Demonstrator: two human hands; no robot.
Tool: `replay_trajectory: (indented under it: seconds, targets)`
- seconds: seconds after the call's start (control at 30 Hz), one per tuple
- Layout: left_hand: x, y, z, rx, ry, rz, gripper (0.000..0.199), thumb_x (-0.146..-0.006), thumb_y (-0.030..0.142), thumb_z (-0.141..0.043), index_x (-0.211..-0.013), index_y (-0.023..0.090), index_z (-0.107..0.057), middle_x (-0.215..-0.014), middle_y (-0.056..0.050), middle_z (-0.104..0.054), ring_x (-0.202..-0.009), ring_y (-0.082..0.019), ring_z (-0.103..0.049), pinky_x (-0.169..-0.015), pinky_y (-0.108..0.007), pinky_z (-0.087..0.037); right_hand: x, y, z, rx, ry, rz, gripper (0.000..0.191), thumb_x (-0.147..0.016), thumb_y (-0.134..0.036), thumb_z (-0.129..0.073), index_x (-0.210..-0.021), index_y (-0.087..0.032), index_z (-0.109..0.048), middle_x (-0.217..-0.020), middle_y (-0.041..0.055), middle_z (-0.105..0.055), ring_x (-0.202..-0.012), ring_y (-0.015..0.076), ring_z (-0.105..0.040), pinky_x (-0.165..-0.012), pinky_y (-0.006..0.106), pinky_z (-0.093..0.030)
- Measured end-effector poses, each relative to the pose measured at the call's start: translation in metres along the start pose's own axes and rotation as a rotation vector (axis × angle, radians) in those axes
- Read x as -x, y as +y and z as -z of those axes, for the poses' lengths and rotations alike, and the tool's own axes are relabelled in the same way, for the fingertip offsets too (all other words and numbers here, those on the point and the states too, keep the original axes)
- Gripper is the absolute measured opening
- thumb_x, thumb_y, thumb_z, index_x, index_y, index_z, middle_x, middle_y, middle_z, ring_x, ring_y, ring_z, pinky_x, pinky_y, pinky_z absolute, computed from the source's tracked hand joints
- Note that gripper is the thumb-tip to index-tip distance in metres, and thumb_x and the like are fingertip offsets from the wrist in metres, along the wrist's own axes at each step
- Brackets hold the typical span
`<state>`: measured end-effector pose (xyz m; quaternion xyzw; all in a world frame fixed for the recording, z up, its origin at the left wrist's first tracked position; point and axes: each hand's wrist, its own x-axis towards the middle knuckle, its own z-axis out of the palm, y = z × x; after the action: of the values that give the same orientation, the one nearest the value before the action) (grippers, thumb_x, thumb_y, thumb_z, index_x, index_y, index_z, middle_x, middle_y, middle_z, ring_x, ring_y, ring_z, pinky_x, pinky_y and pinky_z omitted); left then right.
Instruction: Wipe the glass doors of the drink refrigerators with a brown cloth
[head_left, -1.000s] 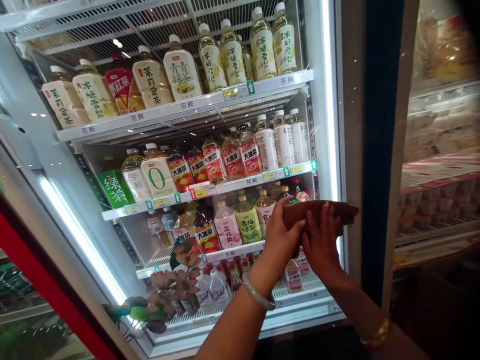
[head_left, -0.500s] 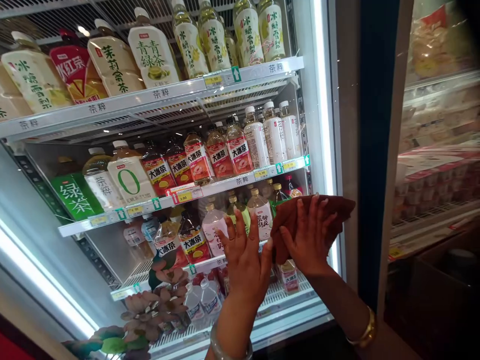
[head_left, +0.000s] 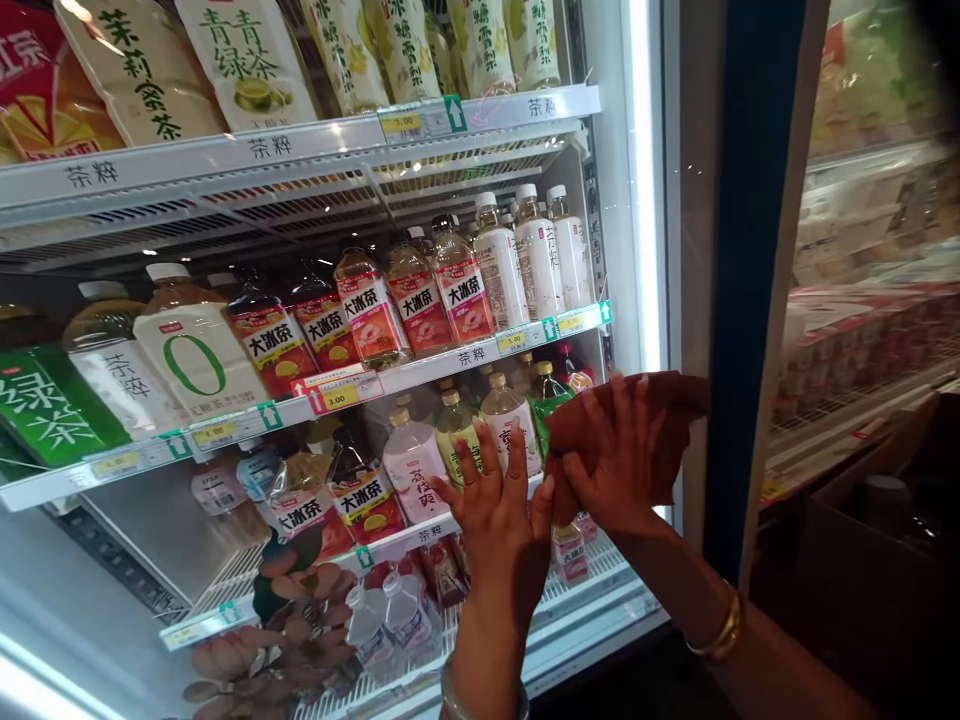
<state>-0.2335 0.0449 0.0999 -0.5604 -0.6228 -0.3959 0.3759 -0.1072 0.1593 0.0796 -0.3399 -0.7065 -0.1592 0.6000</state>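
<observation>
My left hand is spread on the glass door of a drinks cooler, its fingers apart and holding nothing. A pale bangle circles that wrist. To its right, my right hand keeps a brown cloth pressed against the glass, with the fingers extended over it. Part of the cloth is covered by the hand. A gold bracelet sits on my right wrist. Behind the glass, near my left fingertips, stand a pink-labelled bottle and a yellow-green bottle.
Cooler shelves hold rows of bottled tea. A bright light strip runs down the right side, beside the dark door frame. Another stocked cooler stands farther right. Flower shapes show at the lower left.
The view has shifted closer and rightward, so the bottles appear larger and farther left. Both hands stay at the glass, and the cloth remains under my right hand with its folds slightly altered.
</observation>
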Motion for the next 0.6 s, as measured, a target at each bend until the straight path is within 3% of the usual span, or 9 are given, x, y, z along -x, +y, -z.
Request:
replay_trajectory:
  seconds: [0.1,0.17,0.27,0.33,0.4,0.5,0.6]
  targets:
    - [-0.003,-0.001,0.003,0.009,-0.011,-0.017,0.069,-0.111,0.038,-0.049,-0.171,0.036,-0.017,-0.181,-0.006,-0.015,-0.170,-0.027,0.002,-0.133,-0.063,0.017,0.025,0.012,0.003,-0.023,-0.067,0.241,0.083,-0.091,-0.033,-0.063,-0.168,-0.036,-0.031,-0.182,0.0054,-0.012,-0.167,0.0433,-0.013,-0.127,0.080,-0.020]
    - [-0.004,-0.003,0.004,-0.001,-0.004,-0.049,0.065,-0.112,0.041,-0.043,-0.172,0.033,-0.017,-0.181,-0.005,-0.014,-0.170,-0.025,0.004,-0.133,-0.059,0.018,0.038,0.031,0.004,-0.021,-0.104,0.307,0.080,-0.092,-0.030,-0.060,-0.167,-0.038,-0.034,-0.181,0.0048,-0.018,-0.166,0.0416,-0.019,-0.126,0.078,-0.026]
    - [-0.005,-0.003,0.004,-0.011,0.015,-0.075,0.062,-0.113,0.044,-0.036,-0.172,0.032,-0.018,-0.181,-0.005,-0.012,-0.170,-0.023,0.006,-0.133,-0.056,0.020,0.028,0.045,0.006,-0.012,-0.065,0.124,0.083,-0.093,-0.027,-0.056,-0.170,-0.033,-0.025,-0.180,0.0101,-0.020,-0.167,0.0426,-0.016,-0.123,0.078,-0.030]
    - [-0.006,-0.003,0.004,-0.009,0.020,-0.071,0.061,-0.114,0.045,-0.033,-0.172,0.032,-0.018,-0.181,-0.005,-0.013,-0.170,-0.024,0.004,-0.134,-0.058,0.018,0.008,0.036,0.005,-0.022,0.020,-0.025,0.085,-0.094,-0.027,-0.055,-0.172,-0.031,-0.021,-0.180,0.0124,-0.020,-0.167,0.0426,-0.013,-0.124,0.079,-0.027]
    - [-0.006,-0.003,0.005,-0.005,0.016,-0.068,0.061,-0.114,0.046,-0.031,-0.172,0.033,-0.019,-0.181,-0.006,-0.013,-0.171,-0.026,0.002,-0.133,-0.061,0.017,-0.006,0.017,0.003,-0.039,0.062,-0.061,0.085,-0.094,-0.028,-0.056,-0.172,-0.028,-0.020,-0.180,0.0130,-0.019,-0.168,0.0417,-0.012,-0.127,0.077,-0.024]
    - [-0.005,-0.005,0.007,0.006,-0.005,-0.075,0.062,-0.113,0.047,-0.031,-0.172,0.031,-0.020,-0.182,-0.006,-0.011,-0.170,-0.027,0.003,-0.133,-0.060,0.017,0.004,0.002,0.003,-0.060,0.017,0.098,0.082,-0.093,-0.030,-0.059,-0.170,-0.030,-0.028,-0.180,0.0109,-0.021,-0.168,0.0402,-0.014,-0.130,0.074,-0.018]
    - [-0.003,-0.008,0.009,0.009,-0.022,-0.092,0.063,-0.113,0.046,-0.034,-0.172,0.030,-0.019,-0.182,-0.005,-0.011,-0.170,-0.024,0.005,-0.135,-0.055,0.016,0.033,0.023,0.006,-0.061,-0.071,0.343,0.075,-0.094,-0.028,-0.058,-0.166,-0.034,-0.036,-0.178,0.0073,-0.028,-0.167,0.0361,-0.020,-0.132,0.071,-0.014]
